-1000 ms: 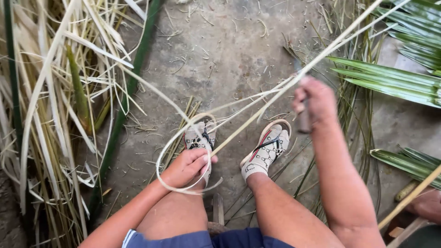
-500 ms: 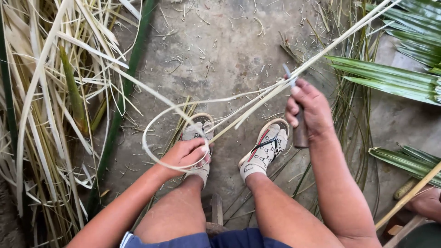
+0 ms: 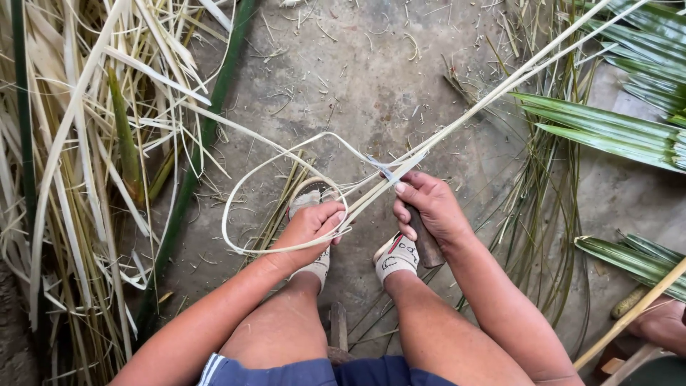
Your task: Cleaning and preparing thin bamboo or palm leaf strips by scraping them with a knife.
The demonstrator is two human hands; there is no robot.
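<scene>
A seated person works a long, pale, flat strip of palm leaf (image 3: 457,132) over a grey, dusty concrete floor (image 3: 357,64), with no package or sign in sight. The strip runs from the upper right corner of the frame down to the centre, where it curls into a wide loop (image 3: 246,179) left of centre and comes back to the hands. The left hand (image 3: 311,225), just left of centre, is closed with thumb and fingers pinching the strip where the loop ends. The right hand (image 3: 429,207), just right of centre and a little apart from the left, is clenched round the dark wooden handle of a knife (image 3: 425,243), whose thin metal blade (image 3: 379,168) lies against the strip at the point where it splits. Below the hands, two feet in worn white sandals (image 3: 396,257) rest on the floor, bare knees and dark blue shorts (image 3: 307,372) at the bottom edge. A heap of dry, straw-coloured leaf strips (image 3: 78,179) fills the left side of the frame, with a green stalk (image 3: 196,164) slanting beside it. Fresh green palm fronds (image 3: 614,132) lie at the right.
</scene>
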